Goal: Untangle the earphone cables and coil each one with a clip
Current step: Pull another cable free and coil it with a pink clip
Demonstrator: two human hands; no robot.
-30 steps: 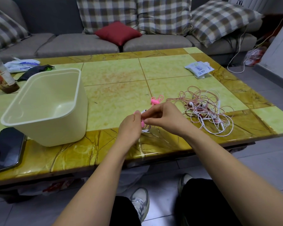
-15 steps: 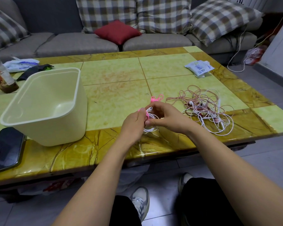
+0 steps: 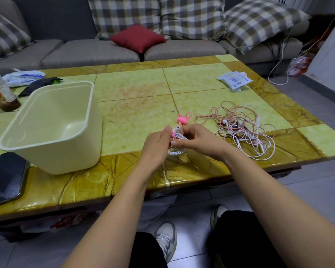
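Glossy marble-look table [image 3: 124,176], smooth matt plastic tub [image 3: 52,151], woven-cloth checked cushions [image 3: 191,16].

Barely catching the white coil [image 3: 178,151], buried between left grip [image 3: 157,146] and right grip [image 3: 199,140]. Just glimpsing a sliver of pink clip [image 3: 173,134] past the left thumb; can't tell whether wrapped or loose. Over at the tangle [image 3: 244,130], no way of counting separate cables. Can't read the print on the white packet [image 3: 234,79], far too small. Losing the phone [image 3: 7,176] and the cup [image 3: 0,89] to the left edge, the bench [image 3: 135,89] corner too.
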